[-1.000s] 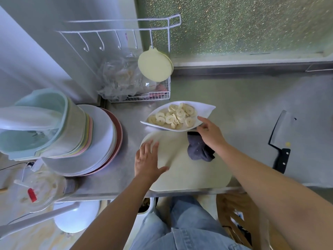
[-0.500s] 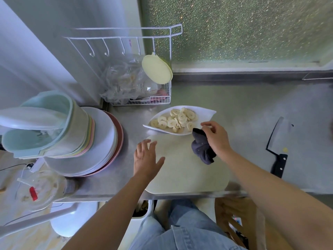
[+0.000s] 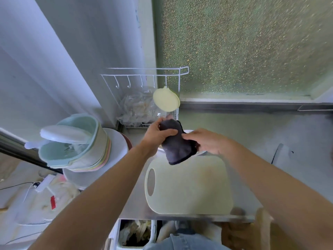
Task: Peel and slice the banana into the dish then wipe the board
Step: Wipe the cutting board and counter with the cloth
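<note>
A pale cutting board with a handle hole at its left lies flat on the steel counter, bare on top. Above its far edge both hands hold a dark grey cloth in the air. My left hand grips the cloth's upper left part with thumb across it. My right hand holds its right side, fingers behind the fabric. The white dish of banana slices sits behind the cloth, almost wholly hidden; only slivers of its rim show.
A cleaver lies on the counter at right. Stacked plates and pastel bowls stand at left. A white wire rack with bags and a hanging round lid is at the back. A bin sits below the counter edge.
My left hand left the board and rose to the cloth. My right hand lifted the cloth off the board. The view tilted upward.
</note>
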Demonstrator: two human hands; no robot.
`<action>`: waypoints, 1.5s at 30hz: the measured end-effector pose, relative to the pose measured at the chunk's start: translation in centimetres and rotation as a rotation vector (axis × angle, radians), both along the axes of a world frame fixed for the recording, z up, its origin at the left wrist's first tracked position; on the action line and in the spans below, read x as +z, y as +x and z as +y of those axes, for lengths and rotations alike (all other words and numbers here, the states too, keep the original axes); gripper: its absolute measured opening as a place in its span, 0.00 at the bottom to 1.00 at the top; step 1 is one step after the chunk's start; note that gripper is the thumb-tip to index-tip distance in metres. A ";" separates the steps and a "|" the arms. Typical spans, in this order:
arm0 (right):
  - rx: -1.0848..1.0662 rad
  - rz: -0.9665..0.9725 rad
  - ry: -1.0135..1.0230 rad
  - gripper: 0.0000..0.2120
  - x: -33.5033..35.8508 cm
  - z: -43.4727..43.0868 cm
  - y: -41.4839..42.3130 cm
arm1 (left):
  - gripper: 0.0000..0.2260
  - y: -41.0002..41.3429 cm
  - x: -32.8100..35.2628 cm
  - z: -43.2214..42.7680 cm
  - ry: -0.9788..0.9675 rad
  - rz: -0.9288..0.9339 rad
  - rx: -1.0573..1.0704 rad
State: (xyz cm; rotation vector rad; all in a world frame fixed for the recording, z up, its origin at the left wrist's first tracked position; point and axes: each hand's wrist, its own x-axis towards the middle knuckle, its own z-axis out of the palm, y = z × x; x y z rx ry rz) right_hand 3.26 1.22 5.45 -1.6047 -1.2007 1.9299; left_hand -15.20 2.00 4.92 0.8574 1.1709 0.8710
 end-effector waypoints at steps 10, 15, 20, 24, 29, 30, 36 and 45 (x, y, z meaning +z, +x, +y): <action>-0.464 0.378 0.470 0.11 8.3 8.0 -0.9 | 0.08 1.0 8.9 6.6 -0.146 0.081 0.040; -0.571 0.182 0.692 0.19 9.6 12.9 -1.2 | 0.17 1.8 12.5 11.3 0.231 0.235 0.359; -0.402 -0.355 0.967 0.22 6.9 15.3 -1.2 | 0.21 2.2 10.3 12.8 0.430 1.014 0.136; -0.384 -0.380 1.035 0.13 5.5 16.3 -1.0 | 0.23 2.3 8.3 12.8 0.554 1.398 -0.080; -0.272 -0.363 1.048 0.12 5.3 15.2 -0.4 | 0.22 2.7 7.9 12.1 0.671 1.532 -0.005; -0.268 -0.350 1.064 0.13 5.4 14.7 -0.1 | 0.22 3.0 7.8 11.7 0.733 1.514 0.058; -0.506 -0.302 0.849 0.09 1.8 9.4 5.7 | 0.13 8.6 4.6 6.7 1.216 1.105 -0.145; -0.363 -0.991 -0.081 0.20 -8.5 -3.5 21.0 | 0.17 16.6 -7.8 -3.5 0.665 1.079 -1.140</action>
